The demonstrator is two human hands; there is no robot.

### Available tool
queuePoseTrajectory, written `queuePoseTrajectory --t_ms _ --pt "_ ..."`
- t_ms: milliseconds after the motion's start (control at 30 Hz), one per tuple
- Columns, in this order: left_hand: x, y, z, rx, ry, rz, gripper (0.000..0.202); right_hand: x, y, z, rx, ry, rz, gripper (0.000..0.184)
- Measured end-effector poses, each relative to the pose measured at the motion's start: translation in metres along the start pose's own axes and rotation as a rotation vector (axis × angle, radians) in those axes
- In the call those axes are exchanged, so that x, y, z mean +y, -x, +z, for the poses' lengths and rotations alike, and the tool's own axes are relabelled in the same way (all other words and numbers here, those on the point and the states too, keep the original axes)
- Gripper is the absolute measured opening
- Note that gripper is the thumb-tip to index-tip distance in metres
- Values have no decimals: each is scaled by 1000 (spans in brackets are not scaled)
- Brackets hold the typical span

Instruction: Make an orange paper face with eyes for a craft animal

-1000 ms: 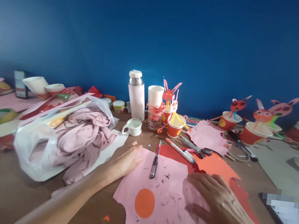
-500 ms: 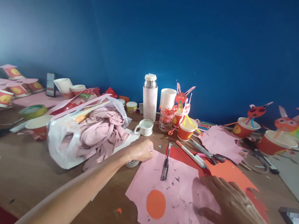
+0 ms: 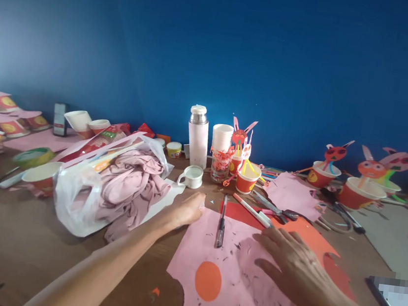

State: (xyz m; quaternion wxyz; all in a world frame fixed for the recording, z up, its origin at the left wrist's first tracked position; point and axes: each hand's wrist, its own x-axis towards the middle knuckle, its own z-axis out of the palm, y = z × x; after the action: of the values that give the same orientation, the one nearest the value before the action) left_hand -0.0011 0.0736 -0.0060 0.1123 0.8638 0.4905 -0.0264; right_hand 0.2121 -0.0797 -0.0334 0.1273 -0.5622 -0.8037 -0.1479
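My left hand [image 3: 185, 210] rests on the wooden table at the top left corner of a pink paper sheet [image 3: 246, 297]. Its fingers are curled down and whatever lies under them is hidden. My right hand [image 3: 287, 265] lies flat on the same sheet, fingers spread, holding nothing. Between the two hands a black pen [image 3: 221, 222] lies on the paper. An orange paper circle [image 3: 208, 281] sits on the sheet nearer to me. Small dark scraps are scattered over the pink paper.
Orange paper [image 3: 309, 235] and red paper [image 3: 239, 212] lie under the pink sheet. A marker [image 3: 252, 210] and scissors [image 3: 275, 210] are beyond. A plastic bag of pink cloth [image 3: 118, 182] lies left. A white flask [image 3: 198, 137], mug [image 3: 191, 176], cup stack [image 3: 222, 138] and paper-cup animals [image 3: 367, 185] line the back.
My left hand went from flat to curled, over a small roll seen half a second ago and now hidden. My right hand slid slightly farther up the pink sheet.
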Motion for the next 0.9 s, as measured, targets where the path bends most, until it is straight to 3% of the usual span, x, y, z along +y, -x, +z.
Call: queuePoseTrajectory --t_ms 100,233,400,567,700,900 --pt "2 0 1 7 -11 8 14 -11 -30 2 -29 -59 -74 23" --pt "3 2 0 38 -22 10 17 -20 -62 20 -48 -34 -187 25" --pt "2 7 -5 83 0 11 18 -15 -74 34 -41 -69 -292 19" --pt "-3 9 -9 121 31 4 14 -12 -78 22 -21 -67 -383 24" --pt "-11 8 -18 162 25 -37 16 -9 -76 11 58 -39 -334 26" --pt "-23 6 -38 209 -24 -65 24 8 -50 9 200 -45 -107 17"
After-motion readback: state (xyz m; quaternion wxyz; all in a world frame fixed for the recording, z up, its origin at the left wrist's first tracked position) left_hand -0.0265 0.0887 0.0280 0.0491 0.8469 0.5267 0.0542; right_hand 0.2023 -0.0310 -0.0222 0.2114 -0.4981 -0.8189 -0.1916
